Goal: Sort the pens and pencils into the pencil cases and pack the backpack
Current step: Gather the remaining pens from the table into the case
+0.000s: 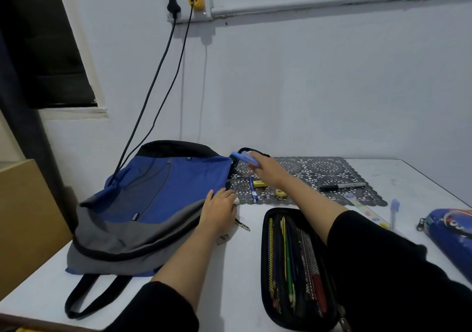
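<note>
Black mesh pencil case (264,267) gapes open, left hand (219,209) flat on the backpack (166,186), right hand (268,170) pinching a blurred blue pen (244,158), best carried level, tip-first, into that case.

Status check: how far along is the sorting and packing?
Done: the black mesh case holds many pencils, unzipped. In hand: the right hand holds a blurred blue item beside the backpack, the left hand resting on its edge. Left: blue pen, marker, blue case lie loose.
</note>
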